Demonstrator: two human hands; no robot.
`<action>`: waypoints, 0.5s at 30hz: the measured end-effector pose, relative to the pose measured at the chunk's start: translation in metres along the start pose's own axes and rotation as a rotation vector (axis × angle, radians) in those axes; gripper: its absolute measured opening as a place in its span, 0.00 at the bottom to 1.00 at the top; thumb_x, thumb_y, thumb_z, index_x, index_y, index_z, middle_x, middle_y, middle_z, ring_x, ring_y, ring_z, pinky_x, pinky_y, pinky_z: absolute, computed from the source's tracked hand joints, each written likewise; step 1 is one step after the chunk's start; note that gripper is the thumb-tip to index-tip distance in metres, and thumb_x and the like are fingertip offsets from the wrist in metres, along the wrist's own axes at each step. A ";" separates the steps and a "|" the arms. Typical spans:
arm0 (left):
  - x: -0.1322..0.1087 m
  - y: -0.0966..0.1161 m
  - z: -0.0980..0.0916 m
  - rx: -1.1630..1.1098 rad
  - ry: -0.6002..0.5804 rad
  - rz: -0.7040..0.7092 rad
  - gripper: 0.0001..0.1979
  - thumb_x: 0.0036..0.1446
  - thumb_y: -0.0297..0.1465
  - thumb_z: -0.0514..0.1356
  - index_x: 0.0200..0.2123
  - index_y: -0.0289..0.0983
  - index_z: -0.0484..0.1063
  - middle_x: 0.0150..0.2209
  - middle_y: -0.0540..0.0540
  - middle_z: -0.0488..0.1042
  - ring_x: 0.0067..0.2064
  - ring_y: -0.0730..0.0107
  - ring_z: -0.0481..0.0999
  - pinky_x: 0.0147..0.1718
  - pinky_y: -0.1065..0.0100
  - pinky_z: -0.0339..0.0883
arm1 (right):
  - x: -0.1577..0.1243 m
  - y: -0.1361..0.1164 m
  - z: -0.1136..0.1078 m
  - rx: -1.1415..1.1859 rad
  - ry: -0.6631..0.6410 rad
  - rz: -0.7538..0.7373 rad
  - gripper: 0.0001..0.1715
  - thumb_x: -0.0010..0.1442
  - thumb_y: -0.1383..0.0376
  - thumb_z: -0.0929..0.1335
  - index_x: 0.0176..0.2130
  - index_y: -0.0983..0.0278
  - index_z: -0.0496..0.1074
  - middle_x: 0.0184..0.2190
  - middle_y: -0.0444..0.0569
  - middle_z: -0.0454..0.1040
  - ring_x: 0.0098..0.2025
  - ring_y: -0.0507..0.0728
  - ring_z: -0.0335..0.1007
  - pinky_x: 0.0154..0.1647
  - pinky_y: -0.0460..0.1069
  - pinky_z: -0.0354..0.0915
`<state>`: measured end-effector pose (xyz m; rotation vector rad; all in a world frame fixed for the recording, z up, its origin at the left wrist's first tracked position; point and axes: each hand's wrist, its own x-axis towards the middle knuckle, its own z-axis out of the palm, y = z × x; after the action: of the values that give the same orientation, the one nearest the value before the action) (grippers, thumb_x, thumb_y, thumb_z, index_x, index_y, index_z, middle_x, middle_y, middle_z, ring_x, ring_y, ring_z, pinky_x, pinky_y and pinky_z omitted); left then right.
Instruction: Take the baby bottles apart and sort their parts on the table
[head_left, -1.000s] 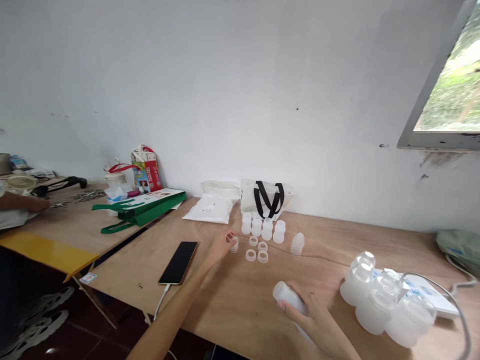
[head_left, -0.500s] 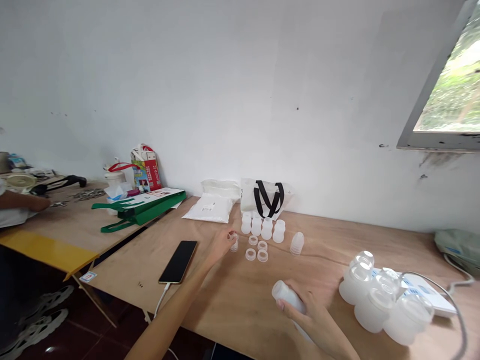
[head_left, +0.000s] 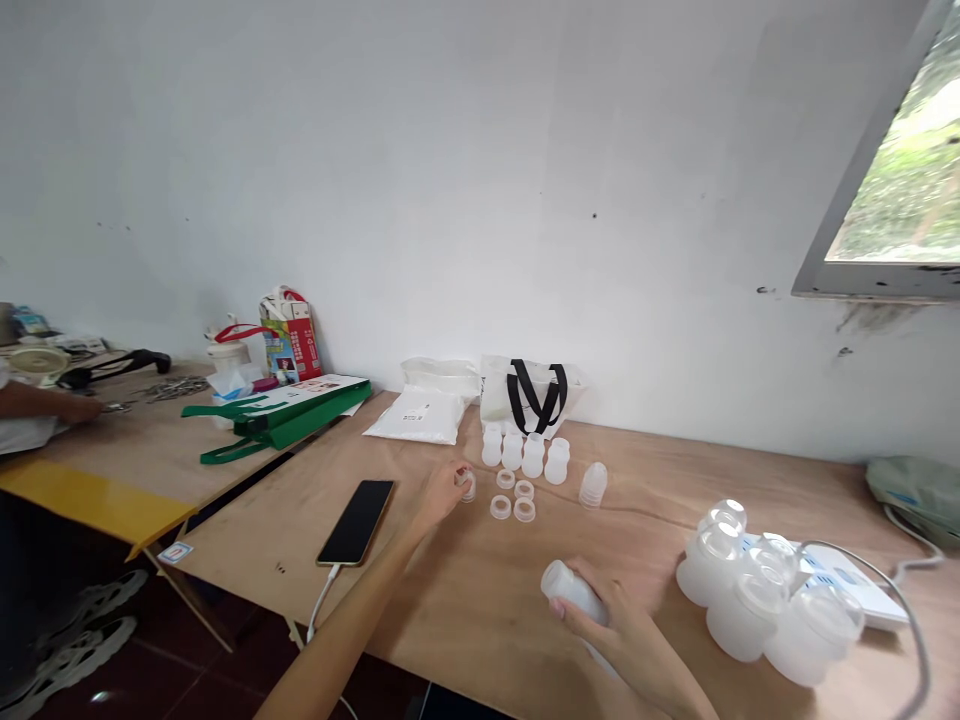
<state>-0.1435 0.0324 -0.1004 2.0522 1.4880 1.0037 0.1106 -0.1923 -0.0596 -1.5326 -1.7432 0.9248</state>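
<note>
My right hand (head_left: 624, 628) is wrapped around a translucent white plastic bottle (head_left: 576, 596), which lies tilted with its neck toward the upper left. Farther up the table, the fingers of my left hand (head_left: 444, 494) are closed at a small stack of clear plastic rings (head_left: 469, 488); part of the stack is hidden behind them. To its right lie several loose rings (head_left: 524, 511) flat on the wood. Behind these stands a row of small white bottles (head_left: 533, 458). A clear ribbed dome-shaped stack (head_left: 593, 485) stands further right.
Several larger frosted bottles (head_left: 746, 612) crowd the right side beside a white device (head_left: 862, 585) with a grey cable. A phone (head_left: 356, 522) on a charging cable lies left. Bags line the wall, including a green one (head_left: 300, 420). A co-worker's arm (head_left: 52, 405) is at the far-left table.
The view has shifted very slightly. My left hand stays at the ring stack with a small finger movement, and my right hand keeps its hold on the bottle.
</note>
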 end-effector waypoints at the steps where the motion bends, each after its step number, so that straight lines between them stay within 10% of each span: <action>1: 0.000 0.001 -0.001 -0.008 0.007 -0.003 0.15 0.50 0.30 0.63 0.43 0.38 0.79 0.40 0.43 0.80 0.40 0.58 0.76 0.45 0.62 0.68 | 0.000 0.000 0.000 0.001 0.003 0.000 0.19 0.66 0.47 0.65 0.45 0.57 0.74 0.40 0.45 0.80 0.43 0.61 0.74 0.44 0.50 0.66; 8: -0.043 0.049 -0.016 -0.209 0.020 -0.046 0.24 0.64 0.44 0.56 0.58 0.40 0.71 0.47 0.44 0.77 0.38 0.64 0.75 0.41 0.65 0.69 | 0.001 0.008 0.006 0.038 0.063 0.023 0.18 0.64 0.48 0.68 0.46 0.56 0.67 0.40 0.44 0.77 0.41 0.58 0.73 0.44 0.50 0.66; 13: -0.102 0.107 -0.023 -0.470 -0.690 0.180 0.26 0.63 0.45 0.62 0.63 0.51 0.69 0.60 0.47 0.73 0.52 0.62 0.75 0.48 0.67 0.68 | 0.005 0.015 0.015 0.050 0.075 -0.011 0.20 0.62 0.47 0.70 0.43 0.57 0.63 0.35 0.42 0.76 0.37 0.57 0.73 0.38 0.49 0.66; 15: -0.114 0.120 -0.021 -0.457 -0.765 0.253 0.22 0.65 0.44 0.61 0.60 0.50 0.72 0.57 0.47 0.75 0.52 0.61 0.75 0.49 0.67 0.68 | 0.007 0.020 0.018 0.025 0.110 -0.046 0.22 0.61 0.47 0.70 0.44 0.57 0.63 0.36 0.43 0.77 0.37 0.58 0.75 0.38 0.49 0.66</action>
<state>-0.1022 -0.1170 -0.0393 1.9633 0.5622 0.4673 0.1057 -0.1854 -0.0865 -1.4921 -1.6761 0.8210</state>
